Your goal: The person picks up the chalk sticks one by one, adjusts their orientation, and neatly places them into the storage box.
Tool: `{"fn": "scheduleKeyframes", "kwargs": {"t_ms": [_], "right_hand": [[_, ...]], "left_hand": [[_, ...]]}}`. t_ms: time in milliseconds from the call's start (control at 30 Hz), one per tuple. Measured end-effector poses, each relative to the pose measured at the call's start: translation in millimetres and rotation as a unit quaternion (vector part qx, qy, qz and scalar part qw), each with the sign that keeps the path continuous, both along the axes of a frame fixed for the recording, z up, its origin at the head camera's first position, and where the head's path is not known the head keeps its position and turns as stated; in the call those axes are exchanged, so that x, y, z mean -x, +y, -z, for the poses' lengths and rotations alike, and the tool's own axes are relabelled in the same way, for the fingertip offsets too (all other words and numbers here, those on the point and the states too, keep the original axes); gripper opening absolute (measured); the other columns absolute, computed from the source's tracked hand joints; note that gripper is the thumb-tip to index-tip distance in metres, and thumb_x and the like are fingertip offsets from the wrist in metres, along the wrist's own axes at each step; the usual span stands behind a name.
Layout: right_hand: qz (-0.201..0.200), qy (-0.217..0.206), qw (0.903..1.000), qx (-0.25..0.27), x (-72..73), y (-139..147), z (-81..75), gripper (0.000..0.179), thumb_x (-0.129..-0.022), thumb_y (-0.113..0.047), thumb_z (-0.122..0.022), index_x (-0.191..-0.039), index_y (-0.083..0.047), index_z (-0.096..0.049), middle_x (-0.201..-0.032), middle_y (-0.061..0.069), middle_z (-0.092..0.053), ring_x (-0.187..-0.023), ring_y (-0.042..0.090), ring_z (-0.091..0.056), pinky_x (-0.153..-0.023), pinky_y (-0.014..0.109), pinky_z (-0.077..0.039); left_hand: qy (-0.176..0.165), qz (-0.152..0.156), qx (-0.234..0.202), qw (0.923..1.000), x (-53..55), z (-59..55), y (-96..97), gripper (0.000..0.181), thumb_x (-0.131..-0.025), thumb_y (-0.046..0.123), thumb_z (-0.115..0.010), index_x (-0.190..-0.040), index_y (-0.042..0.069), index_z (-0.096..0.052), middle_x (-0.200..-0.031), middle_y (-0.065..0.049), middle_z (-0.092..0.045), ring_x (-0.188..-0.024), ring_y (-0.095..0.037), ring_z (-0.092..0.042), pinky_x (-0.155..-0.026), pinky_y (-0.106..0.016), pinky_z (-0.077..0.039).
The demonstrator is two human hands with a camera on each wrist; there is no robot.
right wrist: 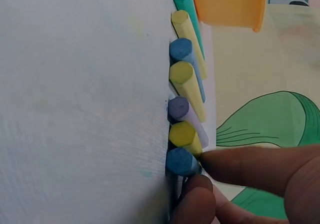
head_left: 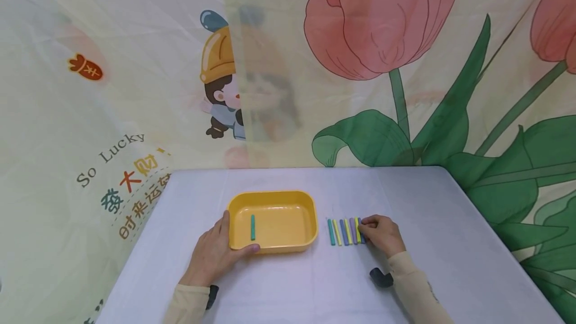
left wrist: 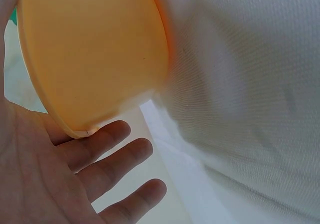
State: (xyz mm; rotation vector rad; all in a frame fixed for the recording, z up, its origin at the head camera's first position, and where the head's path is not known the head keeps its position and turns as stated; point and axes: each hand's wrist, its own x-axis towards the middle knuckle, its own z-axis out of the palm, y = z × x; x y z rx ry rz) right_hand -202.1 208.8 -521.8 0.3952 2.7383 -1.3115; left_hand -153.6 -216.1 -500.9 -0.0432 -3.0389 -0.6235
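"So Lucky" and Chinese characters on the printed backdrop cloth (head_left: 112, 174)

Clearance on table (head_left: 432, 244)
Open cloth right and front; yellow tray (head_left: 272, 199) and chalk row (head_left: 344, 231) obstruct centre, narrow gap between.

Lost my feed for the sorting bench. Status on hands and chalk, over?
Left hand holds yellow tray; one green chalk stick inside. Right hand pinches the blue stick at the end of the row. Nothing between row and tray.
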Motion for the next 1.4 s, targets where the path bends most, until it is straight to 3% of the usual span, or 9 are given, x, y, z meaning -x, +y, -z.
{"fn": "scheduleKeyframes", "kwargs": {"t_ms": [433, 733, 1400], "right_hand": [[-0.013, 0.008, 0.9989, -0.044, 1.3, -1.1, -5.7, 0.03, -0.09, -0.015, -0.068, -0.113, 0.005, -0.068, -0.093, 0.012, -0.069, -0.072, 0.017, -0.062, -0.059, 0.028, -0.054], [-0.019, 0.001, 0.9964, -0.082, 7.4, -2.2, -8.3, 0.029, -0.091, -0.016, -0.068, -0.112, 0.004, -0.069, -0.096, 0.014, -0.069, -0.082, 0.024, -0.063, -0.065, 0.034, -0.054], [-0.015, -0.006, 0.9957, -0.091, 9.5, -7.7, -4.9, 0.029, -0.089, -0.013, -0.066, -0.112, 0.005, -0.067, -0.095, 0.014, -0.068, -0.08, 0.023, -0.062, -0.063, 0.033, -0.054]], "left_hand": [[-0.001, 0.002, -0.002, 1.0, 1.1, -0.4, -0.9, 0.136, -0.074, 0.087, -0.062, -0.159, -0.007, -0.013, -0.154, -0.031, -0.036, -0.131, -0.046, -0.049, -0.108, -0.058, -0.04], [0.002, 0.002, -0.004, 1.0, 0.8, -0.6, -0.4, 0.136, -0.074, 0.086, -0.063, -0.158, -0.008, -0.014, -0.154, -0.031, -0.037, -0.133, -0.046, -0.048, -0.109, -0.058, -0.039], [0.0, 0.001, -0.005, 1.0, 1.3, 1.6, -0.4, 0.136, -0.073, 0.086, -0.063, -0.158, -0.008, -0.014, -0.154, -0.031, -0.037, -0.134, -0.046, -0.046, -0.11, -0.058, -0.039]]}}
